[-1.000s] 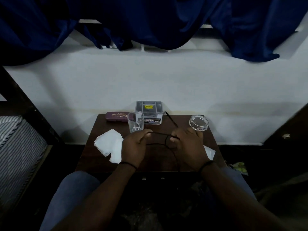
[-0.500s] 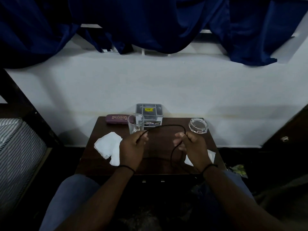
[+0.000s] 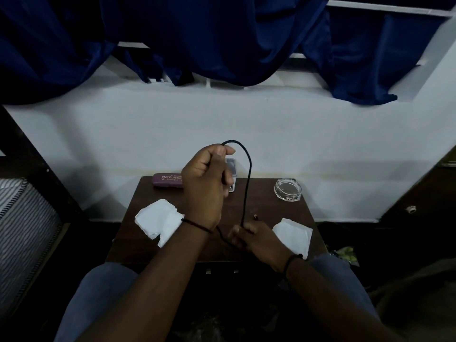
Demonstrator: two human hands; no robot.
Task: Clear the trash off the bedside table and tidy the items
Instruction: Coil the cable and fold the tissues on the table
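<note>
A thin black cable (image 3: 248,174) arcs in a tall loop above the dark wooden bedside table (image 3: 306,215). My left hand (image 3: 206,183) is raised over the table's back and pinches the loop's upper end. Low near the front edge, my right hand (image 3: 254,239) grips the cable's lower part. The cable's plug tip (image 3: 255,216) pokes out just beyond my right hand. One crumpled white tissue (image 3: 158,218) lies at the table's left, a second tissue (image 3: 293,233) at its right. The drinking glass is hidden behind my left hand.
A maroon spectacle case (image 3: 167,180) and a clear plastic box (image 3: 232,166) sit at the table's back. A glass ashtray (image 3: 287,190) stands back right. A striped mattress (image 3: 22,233) is to the left; blue curtains (image 3: 222,38) hang above the white wall.
My left hand has risen high with the cable's end, stretching the loop upward. My right hand has slid back toward the front edge, uncovering the right tissue.
</note>
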